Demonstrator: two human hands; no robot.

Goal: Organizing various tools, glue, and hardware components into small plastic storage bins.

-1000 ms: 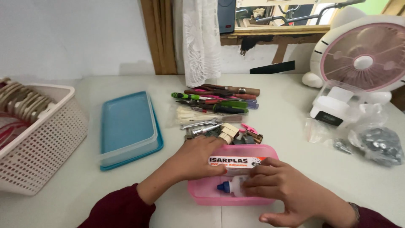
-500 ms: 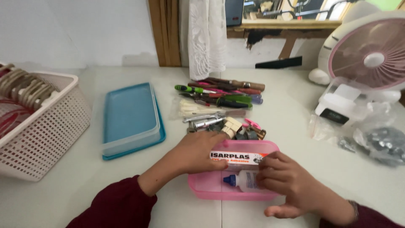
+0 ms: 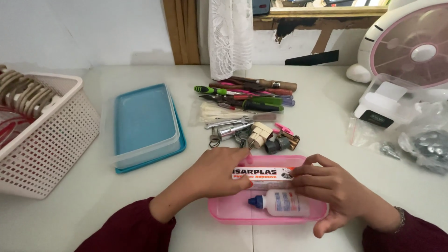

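We hold adhesive box (image 3: 263, 173) at both ends: left hand (image 3: 217, 172) fingers pressed on left end, right hand (image 3: 326, 186) fingers closed on right end. Box lies over pink tray (image 3: 224, 212), long axis left-right, between hands, both equally near. Small glue bottle (image 3: 280, 203) with blue cap lies in tray just below box, parallel, nearer right hand.

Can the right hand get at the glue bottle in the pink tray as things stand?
Probably yes. The right hand rests just beside the glue bottle, which lies uncovered in the pink tray; both hands hold a small box above it.
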